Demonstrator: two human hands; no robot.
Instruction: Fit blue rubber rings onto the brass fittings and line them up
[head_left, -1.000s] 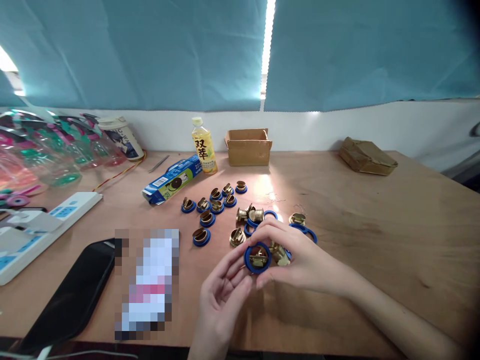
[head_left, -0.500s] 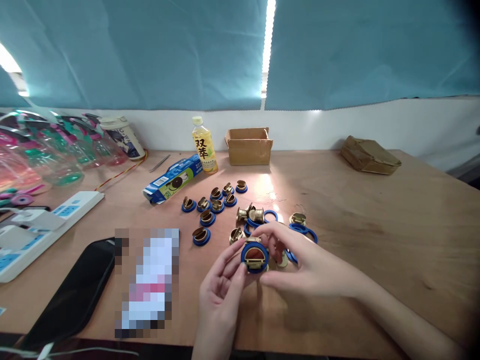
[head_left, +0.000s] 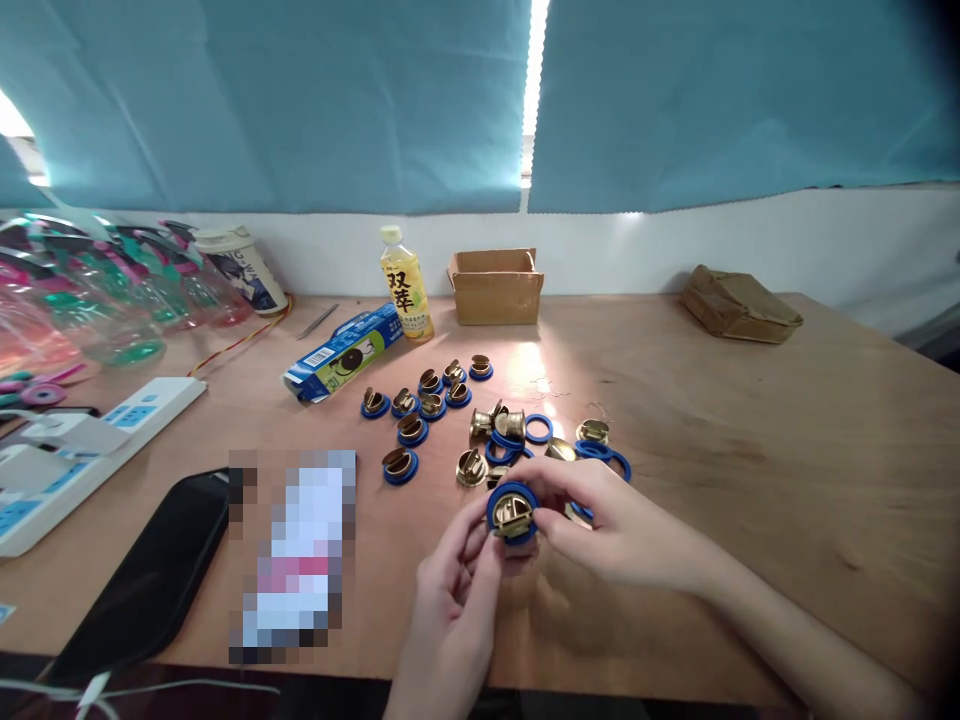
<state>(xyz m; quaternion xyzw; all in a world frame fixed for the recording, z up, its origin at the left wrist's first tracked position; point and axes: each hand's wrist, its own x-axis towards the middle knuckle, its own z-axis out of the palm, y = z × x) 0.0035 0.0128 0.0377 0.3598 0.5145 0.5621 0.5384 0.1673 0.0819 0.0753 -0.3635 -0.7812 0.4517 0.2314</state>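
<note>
**Both hands close on one brass-and-blue piece above a wooden bench**

Teal curtains hang behind a long wooden table (head_left: pixel 750 440), with a bright strip of daylight between them. Over the near edge, the left hand (head_left: pixel 450 600) and the right hand (head_left: pixel 615 530) meet on a single brass fitting (head_left: pixel 513 514) seated in a blue ring (head_left: pixel 495 500). Fingertips of both hands pinch the ring's rim, so each hand is grasping the same piece, lifted just clear of the tabletop.

Just beyond the grip lies a loose heap of bare brass parts (head_left: pixel 499 425) mixed with empty blue rings (head_left: pixel 538 429); more rings sit to the right of the heap. Further out and to the left of the grip, a cluster of finished pieces (head_left: pixel 420 405), each brass part sitting in its ring, is spread on the wood.

Well beyond the grip, against the wall, stands an open cardboard box (head_left: pixel 495 287); its inside is not visible from here. Beside it is a yellow drink bottle (head_left: pixel 405 290), capped and mostly full, and a blue snack carton (head_left: pixel 341 355) lying on its side with one end flap open. A closed brown package (head_left: pixel 739 305) rests far to the right. Left of the grip are a black tray (head_left: pixel 142 590), a white power strip (head_left: pixel 97 440) and, at the far left, clear plastic bottles (head_left: pixel 112 300) with pink and green parts.
</note>
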